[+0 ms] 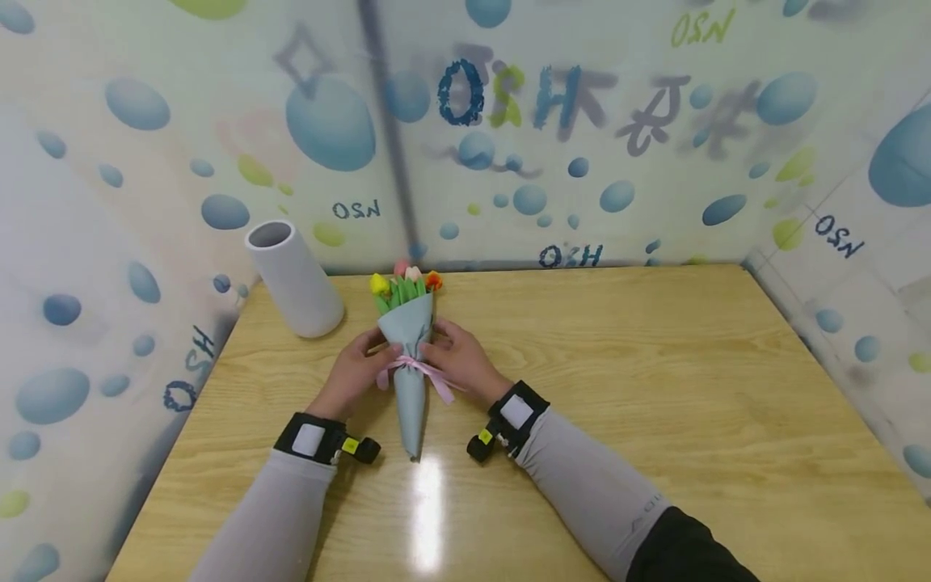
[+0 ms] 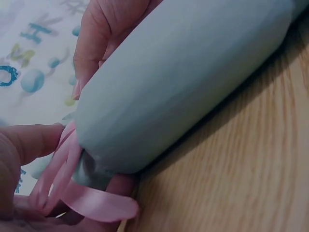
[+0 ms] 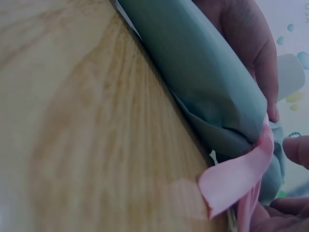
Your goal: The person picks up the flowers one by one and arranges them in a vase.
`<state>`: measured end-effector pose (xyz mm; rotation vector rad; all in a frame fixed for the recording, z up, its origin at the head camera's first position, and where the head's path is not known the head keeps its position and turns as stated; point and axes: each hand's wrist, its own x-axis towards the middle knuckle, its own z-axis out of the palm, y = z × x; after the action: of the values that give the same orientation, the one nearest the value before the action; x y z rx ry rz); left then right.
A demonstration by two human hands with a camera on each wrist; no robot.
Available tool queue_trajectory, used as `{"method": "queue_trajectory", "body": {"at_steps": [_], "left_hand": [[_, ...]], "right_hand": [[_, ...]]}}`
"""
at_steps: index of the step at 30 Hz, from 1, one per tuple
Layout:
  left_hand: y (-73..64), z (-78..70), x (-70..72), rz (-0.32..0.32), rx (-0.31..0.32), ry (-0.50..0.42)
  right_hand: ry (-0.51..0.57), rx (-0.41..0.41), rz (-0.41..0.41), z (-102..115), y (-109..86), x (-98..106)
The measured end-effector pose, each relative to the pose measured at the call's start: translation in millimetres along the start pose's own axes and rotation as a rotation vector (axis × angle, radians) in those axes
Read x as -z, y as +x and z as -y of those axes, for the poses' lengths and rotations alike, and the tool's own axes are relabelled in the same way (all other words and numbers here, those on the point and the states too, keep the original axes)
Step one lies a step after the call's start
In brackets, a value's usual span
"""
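Note:
A small bouquet (image 1: 409,323) in pale blue-green wrapping lies on the table, its pointed end toward the near edge. Yellow, pink and orange tulips show at its far end. Around its waist runs a pink ribbon (image 1: 439,381) tied with loose tails. My left hand (image 1: 352,373) grips the left side of the wrapping, thumb by the ribbon, as the left wrist view shows. On the opposite side, my right hand (image 1: 469,361) holds the wrapping just above the ribbon. Some fingertips of both hands are hidden behind the wrapping.
A white vase (image 1: 296,283) stands at the table's far left corner, left of the bouquet. The wooden table (image 1: 655,388) meets a wall (image 1: 618,162) with blue and green bubble prints at the back and sides.

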<state>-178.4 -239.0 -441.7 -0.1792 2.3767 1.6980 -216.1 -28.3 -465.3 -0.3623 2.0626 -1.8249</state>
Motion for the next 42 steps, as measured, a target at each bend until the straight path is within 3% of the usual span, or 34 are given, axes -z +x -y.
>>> {"method": "queue_trajectory", "body": {"at_steps": [7, 24, 42], "left_hand": [[0.4, 2.3, -2.3, -0.001, -0.009, 0.026], [0.9, 3.8, -5.8, -0.006, -0.002, -0.013], [-4.3, -2.7, -28.3, 0.031, -0.033, 0.006]], "right_hand": [[0.026, -0.004, 0.008, -0.8, -3.6, -5.3], [0.102, -0.021, -0.040, -0.6, -6.5, -7.6], [0.062, -0.076, -0.077, -6.7, -26.8, 10.9]]}}
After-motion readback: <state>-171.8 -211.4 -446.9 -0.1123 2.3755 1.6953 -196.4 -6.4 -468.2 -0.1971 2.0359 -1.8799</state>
